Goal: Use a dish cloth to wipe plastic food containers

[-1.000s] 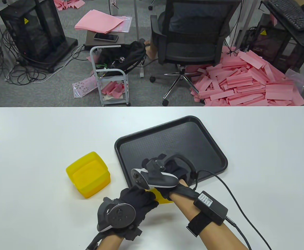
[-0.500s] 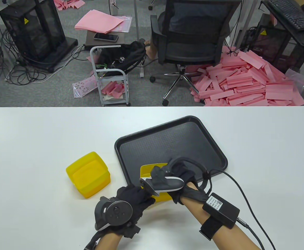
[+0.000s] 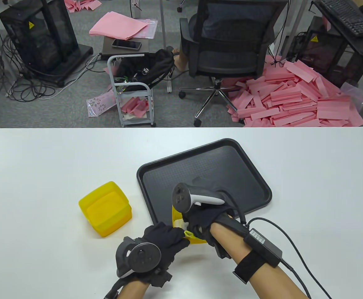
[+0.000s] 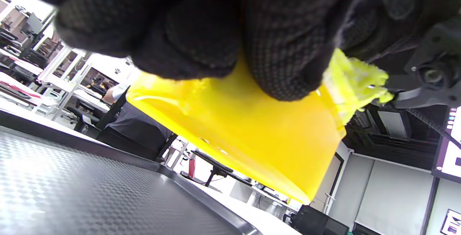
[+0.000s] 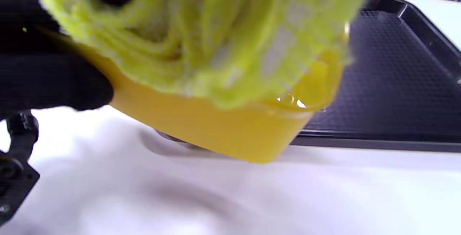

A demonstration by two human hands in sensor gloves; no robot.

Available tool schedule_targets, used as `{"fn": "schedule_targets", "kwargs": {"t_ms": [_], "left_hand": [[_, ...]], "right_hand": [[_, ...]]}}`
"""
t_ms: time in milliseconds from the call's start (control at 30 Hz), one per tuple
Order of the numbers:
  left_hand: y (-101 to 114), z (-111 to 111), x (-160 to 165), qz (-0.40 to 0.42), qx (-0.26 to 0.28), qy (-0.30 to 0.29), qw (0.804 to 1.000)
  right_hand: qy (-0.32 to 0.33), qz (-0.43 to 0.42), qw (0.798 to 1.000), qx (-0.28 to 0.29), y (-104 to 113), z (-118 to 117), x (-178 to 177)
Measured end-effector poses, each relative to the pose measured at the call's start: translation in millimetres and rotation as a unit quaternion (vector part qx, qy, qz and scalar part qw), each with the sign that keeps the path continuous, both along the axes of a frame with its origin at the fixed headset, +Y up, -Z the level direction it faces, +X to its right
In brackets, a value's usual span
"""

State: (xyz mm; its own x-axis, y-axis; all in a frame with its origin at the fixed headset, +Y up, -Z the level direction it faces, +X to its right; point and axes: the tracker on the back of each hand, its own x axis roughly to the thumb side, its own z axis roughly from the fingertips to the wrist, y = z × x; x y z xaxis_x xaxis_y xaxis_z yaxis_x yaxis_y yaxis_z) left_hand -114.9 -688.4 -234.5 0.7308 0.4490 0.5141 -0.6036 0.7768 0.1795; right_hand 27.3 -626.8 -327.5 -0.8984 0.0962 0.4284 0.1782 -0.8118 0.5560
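Note:
My left hand (image 3: 164,238) grips a yellow plastic container (image 3: 195,239) by its near edge and holds it tilted above the table, by the tray's front edge; the left wrist view shows my fingers (image 4: 281,48) clamped on its wall (image 4: 252,134). My right hand (image 3: 200,219) holds a yellow-green dish cloth (image 3: 181,222) and presses it into the container; the cloth (image 5: 216,37) fills the top of the right wrist view over the container's rim (image 5: 230,130). A second yellow container (image 3: 106,209) stands on the table to the left.
A black tray (image 3: 243,174) lies on the white table (image 3: 44,162) just beyond my hands. A cable (image 3: 293,246) runs from my right forearm to the table's near edge. Beyond the table are an office chair and pink foam strips on the floor.
My right hand has turned so its tracker points up and left, and has shifted back over the container with the cloth. My left hand keeps its grip and has barely moved.

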Motion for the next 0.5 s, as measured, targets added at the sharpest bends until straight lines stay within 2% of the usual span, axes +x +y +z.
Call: {"fn": "schedule_targets", "kwargs": {"t_ms": [167,267,433,500], "left_hand": [[-0.1,-1.0,-4.9,0.013,0.002,0.009,1.000],[0.7,-2.1,-6.3,0.025,0.004,0.009,1.000],[-1.9,-3.0,-5.0,0.018,0.001,0.011,1.000],[-2.7,-3.9,-5.7,0.019,0.000,0.012,1.000]], "right_hand": [[-0.085,-0.119,0.989,-0.026,-4.4,-9.9,16.3],[-0.140,-0.207,0.968,-0.027,-6.2,-12.6,28.2],[-0.183,-0.280,0.942,0.015,-8.6,-11.3,37.1],[-0.183,-0.291,0.939,0.021,-9.4,-9.7,39.6]]}}
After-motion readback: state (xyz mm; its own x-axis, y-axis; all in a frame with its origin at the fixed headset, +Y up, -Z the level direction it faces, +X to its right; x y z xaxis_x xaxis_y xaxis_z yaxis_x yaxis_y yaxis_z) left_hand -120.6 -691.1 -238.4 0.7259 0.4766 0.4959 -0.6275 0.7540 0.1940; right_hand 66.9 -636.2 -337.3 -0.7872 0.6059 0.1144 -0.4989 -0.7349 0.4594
